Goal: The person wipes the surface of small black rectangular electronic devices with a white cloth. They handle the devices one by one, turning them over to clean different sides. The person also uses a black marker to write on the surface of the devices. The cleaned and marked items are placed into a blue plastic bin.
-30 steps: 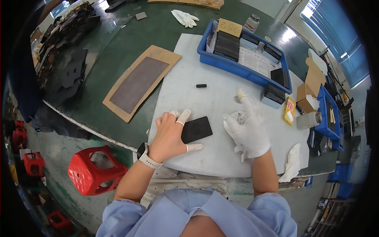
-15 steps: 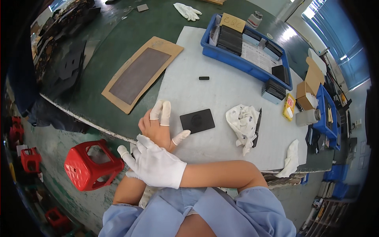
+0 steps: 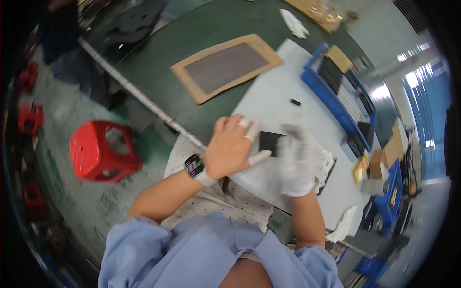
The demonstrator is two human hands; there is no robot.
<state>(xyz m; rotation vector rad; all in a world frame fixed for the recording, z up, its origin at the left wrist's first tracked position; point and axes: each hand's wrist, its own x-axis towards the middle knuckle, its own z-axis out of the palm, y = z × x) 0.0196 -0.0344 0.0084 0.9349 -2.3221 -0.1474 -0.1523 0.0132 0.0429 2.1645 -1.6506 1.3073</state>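
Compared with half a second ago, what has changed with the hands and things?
The gloved right hand has moved rightward, away from the left hand, uncovering the watch. It now partly hides the black card; blur hides whether it holds anything. The whole view has swung round. The small black piece and blue tray seem to have stayed in place.

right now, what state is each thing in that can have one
left hand: open, nothing visibly held
right hand: gloved, too blurred to tell its grip
black plate: flat, partly hidden by right hand
patterned cloth: crumpled
blue tray: uncovered, holding pieces
cardboard box: open
watch: screen lit
nearest red stool: upright
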